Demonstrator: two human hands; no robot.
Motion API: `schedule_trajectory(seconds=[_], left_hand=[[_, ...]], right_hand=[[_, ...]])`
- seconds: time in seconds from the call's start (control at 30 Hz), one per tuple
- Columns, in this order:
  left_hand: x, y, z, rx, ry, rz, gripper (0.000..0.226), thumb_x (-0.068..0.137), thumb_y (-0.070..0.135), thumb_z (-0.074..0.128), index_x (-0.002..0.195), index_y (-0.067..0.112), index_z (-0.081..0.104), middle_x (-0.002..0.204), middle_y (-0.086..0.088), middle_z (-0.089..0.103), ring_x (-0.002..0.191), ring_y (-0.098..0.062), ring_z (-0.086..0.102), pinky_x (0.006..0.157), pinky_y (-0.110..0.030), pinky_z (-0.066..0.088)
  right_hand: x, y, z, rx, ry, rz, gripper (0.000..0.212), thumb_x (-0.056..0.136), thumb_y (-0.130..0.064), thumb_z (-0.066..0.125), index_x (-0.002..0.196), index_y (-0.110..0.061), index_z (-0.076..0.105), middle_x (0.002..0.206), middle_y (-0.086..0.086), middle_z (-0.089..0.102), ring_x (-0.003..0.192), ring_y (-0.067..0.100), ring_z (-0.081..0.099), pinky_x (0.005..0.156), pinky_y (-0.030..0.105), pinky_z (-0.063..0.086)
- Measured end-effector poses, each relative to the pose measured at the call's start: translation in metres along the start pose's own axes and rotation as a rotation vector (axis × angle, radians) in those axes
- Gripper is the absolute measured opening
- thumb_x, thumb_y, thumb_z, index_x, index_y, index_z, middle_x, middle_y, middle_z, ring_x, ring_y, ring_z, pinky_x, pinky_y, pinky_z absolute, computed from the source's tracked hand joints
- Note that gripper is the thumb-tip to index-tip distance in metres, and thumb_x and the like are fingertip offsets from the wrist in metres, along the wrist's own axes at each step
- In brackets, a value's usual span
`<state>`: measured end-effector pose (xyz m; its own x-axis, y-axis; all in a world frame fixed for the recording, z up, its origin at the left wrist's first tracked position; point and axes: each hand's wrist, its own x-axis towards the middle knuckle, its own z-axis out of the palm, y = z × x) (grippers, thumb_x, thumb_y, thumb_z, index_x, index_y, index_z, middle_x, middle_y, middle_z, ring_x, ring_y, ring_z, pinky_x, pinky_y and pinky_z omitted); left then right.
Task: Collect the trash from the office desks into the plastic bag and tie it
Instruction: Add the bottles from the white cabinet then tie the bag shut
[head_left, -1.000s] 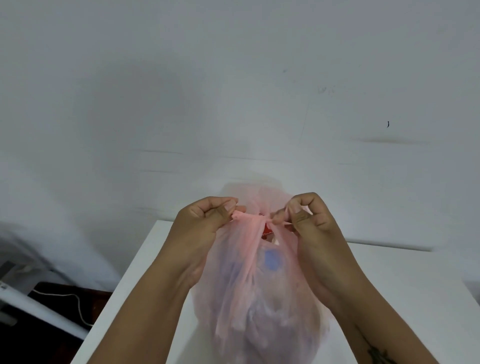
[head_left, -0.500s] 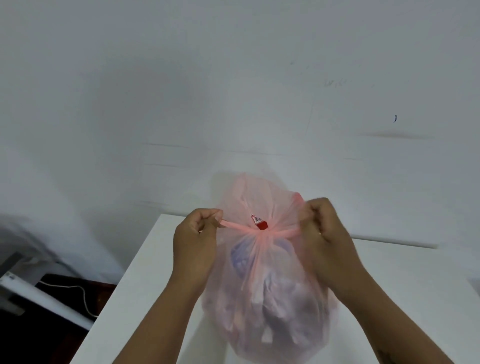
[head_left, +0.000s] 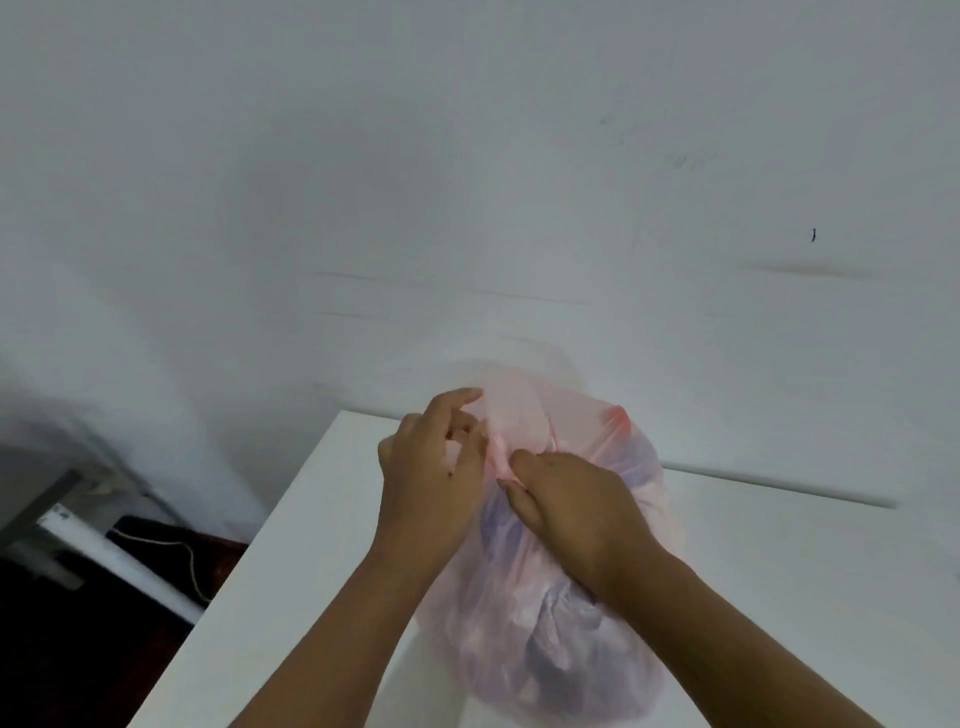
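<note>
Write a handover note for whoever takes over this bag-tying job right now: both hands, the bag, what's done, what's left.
Left grip: fingers curled at the twisted handles of the bag.
Right grip: pinching the same handles from the other side.
Bag: full, standing on the white desk.
Done: trash inside, top gathered.
Left: knot hidden by both grips; pull it tight and check it.

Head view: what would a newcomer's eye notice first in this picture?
A filled pink plastic bag stands on the white desk, in the lower middle. The two hands meet at its gathered neck: the right hand pinches the twisted plastic, and the left hand seems to grip it from the other side. Behind them is a pale wall.
</note>
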<state>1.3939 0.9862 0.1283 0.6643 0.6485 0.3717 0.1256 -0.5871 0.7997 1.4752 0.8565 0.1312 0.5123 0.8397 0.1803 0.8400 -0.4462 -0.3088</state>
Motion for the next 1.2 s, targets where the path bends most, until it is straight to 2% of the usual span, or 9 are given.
schedule_trajectory(seconds=[0.1,0.17,0.23,0.37,0.47,0.53,0.8,1.0,1.2], left_hand=[[0.009,0.011,0.003,0.113,-0.137,0.322,0.048,0.095,0.048,0.048,0.142,0.04,0.042,0.149,0.01,0.042,0.137,-0.012,0.038,0.113,-0.036,0.029],[0.016,0.002,0.003,0.158,-0.32,0.381,0.042,0.098,0.043,0.043,0.133,0.029,0.06,0.142,0.007,0.056,0.132,-0.01,0.048,0.112,-0.041,0.037],[0.011,-0.019,-0.003,0.185,-0.364,0.368,0.04,0.098,0.035,0.042,0.123,0.021,0.069,0.13,0.006,0.066,0.123,-0.011,0.057,0.103,-0.044,0.046],[-0.019,-0.041,-0.013,0.413,-0.287,0.48,0.046,0.098,0.047,0.039,0.127,0.021,0.063,0.136,0.004,0.06,0.131,-0.016,0.049,0.109,-0.043,0.033],[-0.026,-0.049,-0.029,0.465,-0.151,0.521,0.058,0.09,0.069,0.041,0.122,0.022,0.054,0.123,0.0,0.063,0.122,-0.022,0.053,0.101,-0.043,0.037],[-0.027,-0.061,-0.048,0.484,-0.048,0.495,0.059,0.088,0.071,0.043,0.121,0.023,0.051,0.119,-0.001,0.064,0.122,-0.026,0.054,0.099,-0.048,0.042],[-0.016,-0.161,-0.194,0.6,0.165,0.372,0.036,0.1,0.049,0.043,0.114,0.016,0.051,0.112,-0.011,0.06,0.108,-0.035,0.054,0.098,-0.045,0.04],[0.014,-0.253,-0.314,0.649,0.302,0.339,0.014,0.093,0.02,0.051,0.105,0.015,0.054,0.104,-0.014,0.06,0.099,-0.033,0.047,0.081,-0.05,0.046],[0.052,-0.324,-0.378,0.63,0.308,0.225,0.015,0.09,0.013,0.049,0.101,0.014,0.058,0.099,-0.013,0.06,0.095,-0.034,0.047,0.077,-0.049,0.045]], right_hand=[[-0.007,0.002,0.0,0.039,0.1,-0.066,0.055,0.099,-0.045,0.018,0.113,-0.019,0.064,0.102,0.001,0.072,0.088,0.018,0.067,0.084,0.032,0.054],[-0.014,0.003,-0.003,0.165,0.17,-0.049,0.059,0.099,-0.051,0.012,0.115,-0.022,0.061,0.1,-0.004,0.07,0.085,0.013,0.065,0.083,0.034,0.055],[-0.014,0.009,-0.002,0.243,0.186,0.011,0.035,0.098,-0.054,0.025,0.118,-0.033,0.044,0.095,-0.014,0.059,0.078,0.002,0.056,0.075,0.023,0.047],[-0.008,0.012,0.005,0.283,0.224,0.035,0.042,0.1,-0.041,0.041,0.139,-0.027,0.044,0.1,-0.013,0.062,0.085,0.011,0.065,0.08,0.023,0.052],[0.0,0.0,0.017,0.068,0.37,-0.224,0.05,0.103,-0.037,0.027,0.097,-0.012,0.07,0.081,0.006,0.073,0.069,0.024,0.071,0.063,0.036,0.06],[0.016,-0.019,0.02,0.035,0.372,-0.248,0.038,0.094,-0.032,0.036,0.082,-0.013,0.067,0.069,0.003,0.069,0.059,0.021,0.067,0.058,0.027,0.055],[0.104,-0.175,0.083,0.064,0.336,-0.368,0.023,0.09,-0.027,0.047,0.081,-0.011,0.062,0.063,0.007,0.064,0.052,0.026,0.063,0.047,0.036,0.054],[0.185,-0.302,0.139,0.186,0.19,-0.385,0.044,0.093,-0.039,0.023,0.092,-0.011,0.057,0.081,0.01,0.063,0.075,0.026,0.057,0.068,0.044,0.049],[0.262,-0.368,0.2,0.267,0.151,-0.375,0.023,0.096,-0.019,0.038,0.087,-0.007,0.055,0.081,0.012,0.061,0.071,0.02,0.042,0.067,0.034,0.032]])
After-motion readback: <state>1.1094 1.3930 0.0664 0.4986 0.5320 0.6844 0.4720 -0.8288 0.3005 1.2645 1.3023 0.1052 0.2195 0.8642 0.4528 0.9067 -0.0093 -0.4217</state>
